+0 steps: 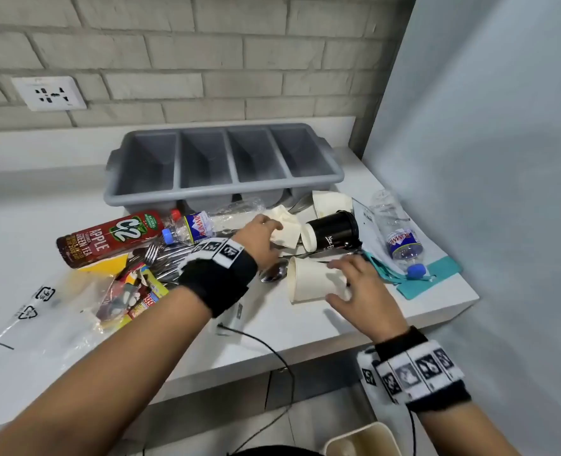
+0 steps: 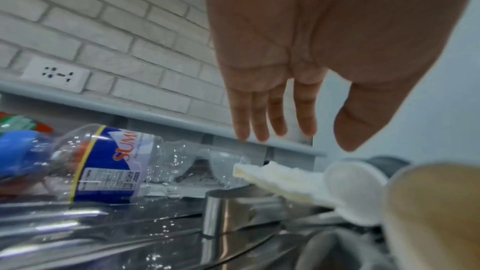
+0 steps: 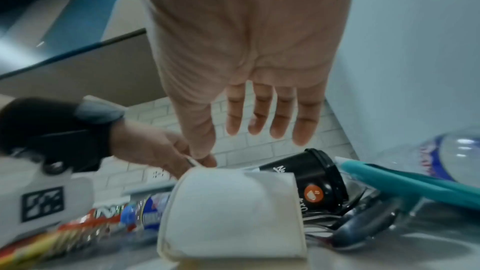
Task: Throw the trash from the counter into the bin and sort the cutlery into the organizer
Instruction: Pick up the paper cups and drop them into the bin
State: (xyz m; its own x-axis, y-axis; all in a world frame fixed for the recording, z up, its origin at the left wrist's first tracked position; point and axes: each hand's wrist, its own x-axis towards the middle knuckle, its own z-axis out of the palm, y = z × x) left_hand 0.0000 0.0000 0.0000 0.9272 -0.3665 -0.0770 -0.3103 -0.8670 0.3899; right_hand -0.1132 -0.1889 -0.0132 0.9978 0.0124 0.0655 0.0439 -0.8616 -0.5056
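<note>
A pile of trash and cutlery lies on the white counter (image 1: 305, 327) in front of the empty grey organizer (image 1: 223, 187). My left hand (image 1: 272, 232) reaches over the forks (image 1: 160, 255) with straight fingers (image 2: 275, 122) just above a crumpled white paper cup (image 1: 285, 225) (image 2: 283, 180). My right hand (image 1: 341, 281) (image 3: 239, 143) hovers spread over a white paper cup (image 1: 312, 281) (image 3: 233, 213) lying on its side, holding nothing. A spoon (image 1: 274, 273) (image 3: 363, 231) lies between the hands. A black cup (image 1: 333, 233) (image 3: 311, 182) lies behind the white one.
A red C2 bottle (image 1: 108, 236), two clear water bottles (image 1: 206, 222) (image 1: 399, 232), snack wrappers (image 1: 134, 291), a clear plastic bag (image 1: 42, 311) and a teal pouch (image 1: 427, 274) litter the counter. A beige bin (image 1: 361, 439) stands below its front edge. A wall (image 1: 503, 159) closes the right side.
</note>
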